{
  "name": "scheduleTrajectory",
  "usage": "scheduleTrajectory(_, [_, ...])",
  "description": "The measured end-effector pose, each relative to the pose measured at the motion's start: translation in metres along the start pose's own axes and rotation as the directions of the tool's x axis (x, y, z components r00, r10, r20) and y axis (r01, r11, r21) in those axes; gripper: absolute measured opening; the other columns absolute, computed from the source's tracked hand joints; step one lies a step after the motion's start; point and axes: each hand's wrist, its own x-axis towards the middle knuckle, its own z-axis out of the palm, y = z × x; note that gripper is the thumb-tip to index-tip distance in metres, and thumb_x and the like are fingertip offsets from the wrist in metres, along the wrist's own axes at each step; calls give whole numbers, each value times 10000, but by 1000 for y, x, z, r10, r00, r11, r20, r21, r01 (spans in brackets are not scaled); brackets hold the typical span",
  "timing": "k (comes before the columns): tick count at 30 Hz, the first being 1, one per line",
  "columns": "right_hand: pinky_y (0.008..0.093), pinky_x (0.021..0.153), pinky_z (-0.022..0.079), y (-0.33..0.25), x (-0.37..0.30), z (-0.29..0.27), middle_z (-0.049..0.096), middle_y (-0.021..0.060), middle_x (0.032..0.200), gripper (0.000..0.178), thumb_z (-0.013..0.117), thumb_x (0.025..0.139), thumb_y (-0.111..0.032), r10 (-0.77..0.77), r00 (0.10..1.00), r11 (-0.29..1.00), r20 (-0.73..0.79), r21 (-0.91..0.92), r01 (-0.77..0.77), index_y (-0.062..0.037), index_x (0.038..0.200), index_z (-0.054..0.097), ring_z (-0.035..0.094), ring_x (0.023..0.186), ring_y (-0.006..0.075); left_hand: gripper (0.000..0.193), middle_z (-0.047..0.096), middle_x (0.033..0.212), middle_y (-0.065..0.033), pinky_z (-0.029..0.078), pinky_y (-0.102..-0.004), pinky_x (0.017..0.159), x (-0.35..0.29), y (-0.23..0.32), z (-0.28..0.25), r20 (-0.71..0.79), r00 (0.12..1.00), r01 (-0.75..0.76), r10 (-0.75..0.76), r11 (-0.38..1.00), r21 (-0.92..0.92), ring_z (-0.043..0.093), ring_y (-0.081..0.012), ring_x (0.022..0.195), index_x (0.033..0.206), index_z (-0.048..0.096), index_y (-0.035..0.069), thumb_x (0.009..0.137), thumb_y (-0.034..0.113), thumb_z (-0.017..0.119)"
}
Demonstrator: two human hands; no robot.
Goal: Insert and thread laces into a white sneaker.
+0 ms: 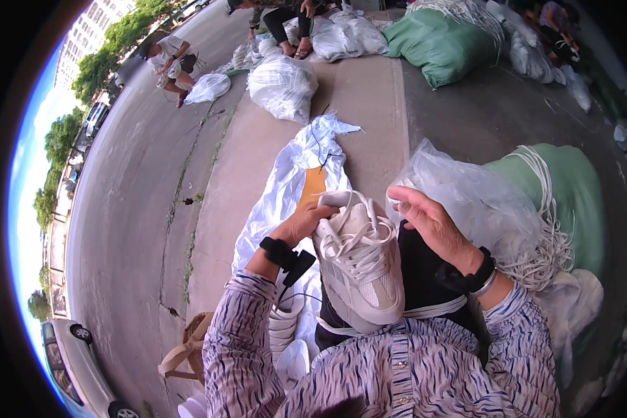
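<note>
A white and pale grey sneaker (380,289) rests on my lap, its toe pointing toward me. My left hand (303,221) is closed on the shoe's upper left side near the opening. White shoelaces (352,244) are threaded through the eyelets and lie in loose loops over the tongue. Just right of the shoe's opening, my right hand (435,226) pinches a white bit of lace between thumb and fingertips; its palm is turned toward the shoe. Both wrists wear black straps.
A crumpled white sack (272,202) lies ahead of my lap. To my right are a clear plastic bag (467,195), a green sack (571,188) and bundled white laces (547,258). More shoes (283,327) stand at my left. Other people sit farther off among sacks (282,87).
</note>
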Motion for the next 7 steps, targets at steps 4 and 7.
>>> scheduleTrajectory(4, [297, 943, 405, 19, 27, 9, 515, 154, 1254, 627, 484, 908, -465, 265, 952, 958, 153, 71, -278, 16, 1303, 419, 511, 1140, 215, 718, 532, 1250, -114, 452, -386, 910, -7, 5, 8, 151, 981, -107, 120, 990, -90, 527, -217, 1132, 1341, 422, 77, 896, 630, 321])
scheduleTrajectory(7, [356, 947, 423, 26, 32, 25, 507, 119, 1273, 602, 433, 913, -516, 403, 802, 739, 442, 360, -570, -59, 1304, 449, 478, 1179, 204, 828, 487, 1307, -109, 401, -396, 975, -24, -13, 4, 19, 998, -63, 67, 985, -162, 480, -238, 1191, 1376, 375, 97, 841, 723, 289])
